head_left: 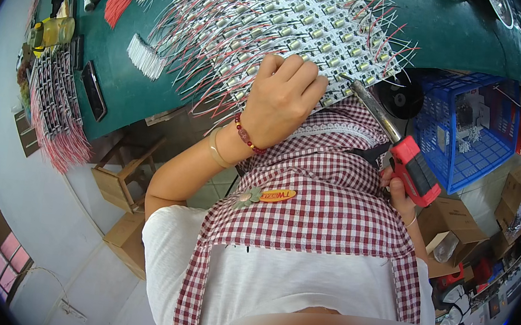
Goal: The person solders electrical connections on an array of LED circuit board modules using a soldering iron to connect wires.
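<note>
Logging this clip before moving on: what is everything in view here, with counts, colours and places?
Panel of small white boards with red and white wires: one, on green bench.
Loose wire bundles: several, white and red, bench's left part.
Black phone-like slab: one, bench edge.
Blue plastic basket: one, right of bench.
Cardboard boxes: several, brown, lower right.
Wooden stool: one, under bench.
Red-handled soldering iron: one, in right hand.
Left hand: resting on panel.
</note>
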Action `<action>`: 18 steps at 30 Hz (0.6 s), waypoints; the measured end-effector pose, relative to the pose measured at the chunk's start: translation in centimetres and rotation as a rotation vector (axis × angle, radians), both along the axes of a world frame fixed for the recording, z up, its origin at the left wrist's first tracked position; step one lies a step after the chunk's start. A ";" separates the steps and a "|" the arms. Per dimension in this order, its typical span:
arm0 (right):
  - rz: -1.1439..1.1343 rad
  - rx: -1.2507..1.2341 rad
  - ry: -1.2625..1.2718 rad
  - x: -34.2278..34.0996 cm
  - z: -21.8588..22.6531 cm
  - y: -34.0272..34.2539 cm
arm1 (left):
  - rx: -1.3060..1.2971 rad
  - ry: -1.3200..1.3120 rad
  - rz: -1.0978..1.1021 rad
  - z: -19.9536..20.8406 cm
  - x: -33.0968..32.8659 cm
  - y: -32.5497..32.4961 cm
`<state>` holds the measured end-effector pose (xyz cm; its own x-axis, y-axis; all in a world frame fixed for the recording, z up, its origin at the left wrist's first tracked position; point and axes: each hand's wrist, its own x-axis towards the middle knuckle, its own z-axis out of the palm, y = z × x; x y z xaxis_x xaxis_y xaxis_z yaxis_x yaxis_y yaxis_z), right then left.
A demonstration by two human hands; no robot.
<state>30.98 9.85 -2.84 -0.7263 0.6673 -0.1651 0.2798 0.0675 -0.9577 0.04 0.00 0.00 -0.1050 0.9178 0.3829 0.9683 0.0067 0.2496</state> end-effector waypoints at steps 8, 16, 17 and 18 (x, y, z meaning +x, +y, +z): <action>0.003 0.017 0.000 -0.3 0.0 0.4 | -0.018 0.011 0.010 -0.1 -0.1 0.2; -0.072 0.003 0.016 0.3 -0.3 0.2 | -0.004 -0.023 0.072 0.0 -0.1 0.1; -0.054 0.009 0.004 0.7 -0.5 0.2 | 0.001 -0.035 0.111 0.4 0.2 0.0; -0.035 0.015 -0.008 0.9 -0.6 0.2 | 0.006 -0.047 0.149 0.6 0.5 0.0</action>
